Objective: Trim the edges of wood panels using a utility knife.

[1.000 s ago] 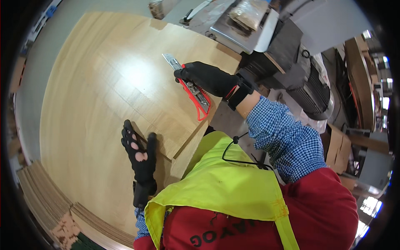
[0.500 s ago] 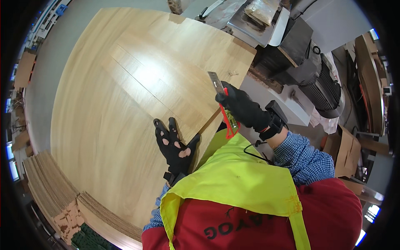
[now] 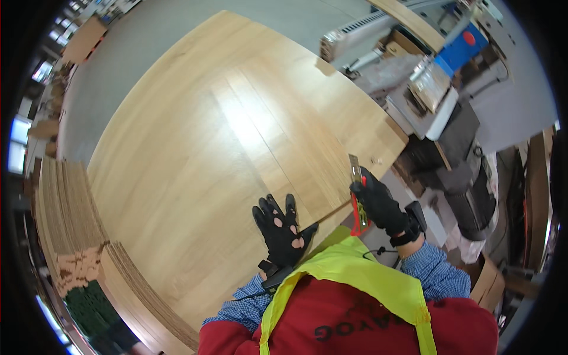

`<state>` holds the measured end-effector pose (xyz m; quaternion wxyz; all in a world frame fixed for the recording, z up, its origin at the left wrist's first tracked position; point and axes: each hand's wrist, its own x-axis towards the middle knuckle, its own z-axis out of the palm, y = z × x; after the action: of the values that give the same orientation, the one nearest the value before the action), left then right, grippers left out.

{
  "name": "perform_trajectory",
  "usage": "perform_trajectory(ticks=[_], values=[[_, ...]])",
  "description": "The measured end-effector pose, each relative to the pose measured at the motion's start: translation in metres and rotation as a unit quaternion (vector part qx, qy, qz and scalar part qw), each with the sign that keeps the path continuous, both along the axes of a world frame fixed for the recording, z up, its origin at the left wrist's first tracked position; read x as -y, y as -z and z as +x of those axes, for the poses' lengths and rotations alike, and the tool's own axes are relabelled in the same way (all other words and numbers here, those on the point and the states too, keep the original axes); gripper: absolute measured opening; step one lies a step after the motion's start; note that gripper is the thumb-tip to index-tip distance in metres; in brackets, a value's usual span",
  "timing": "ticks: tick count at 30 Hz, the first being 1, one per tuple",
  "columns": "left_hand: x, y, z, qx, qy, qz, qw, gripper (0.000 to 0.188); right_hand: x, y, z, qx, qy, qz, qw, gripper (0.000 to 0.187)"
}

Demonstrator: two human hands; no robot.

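My left hand (image 3: 284, 235), in a black glove with worn holes, lies flat with fingers spread on a large wood-grain panel (image 3: 171, 154). It rests close to the panel's near edge, beside the lower end of a long dark seam (image 3: 273, 155). My right hand (image 3: 380, 204), also in a black glove, is closed around a red utility knife (image 3: 358, 218). The knife's metal blade (image 3: 354, 168) is out and points away from me, near the panel's right-hand near edge. Whether the blade touches the wood I cannot tell.
Stacked thin boards (image 3: 65, 204) stand at the left, with another stack (image 3: 139, 290) below them. At the right are a dark motor (image 3: 470, 207) and a machine with a plastic-wrapped packet (image 3: 431, 89) on it. A cardboard box (image 3: 486, 281) stands lower right.
The view has turned, so the panel and both hands appear shifted right and lower. My left hand stays flat, its fingers now showing more spread. The utility knife remains in my right hand.
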<state>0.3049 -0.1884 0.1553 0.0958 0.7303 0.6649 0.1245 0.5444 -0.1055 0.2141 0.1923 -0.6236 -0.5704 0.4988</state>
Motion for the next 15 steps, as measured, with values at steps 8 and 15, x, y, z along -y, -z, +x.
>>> perform_trajectory(ticks=[8,15], values=[[-0.05,0.017,-0.027,0.051,-0.12,0.084,0.988,0.076,-0.07,-0.013,-0.023,-0.032,-0.062,0.073,0.995,0.024],[-0.112,0.031,-0.019,0.108,-0.172,0.148,0.968,0.065,-0.091,0.011,-0.032,-0.062,-0.04,0.105,0.992,0.029]])
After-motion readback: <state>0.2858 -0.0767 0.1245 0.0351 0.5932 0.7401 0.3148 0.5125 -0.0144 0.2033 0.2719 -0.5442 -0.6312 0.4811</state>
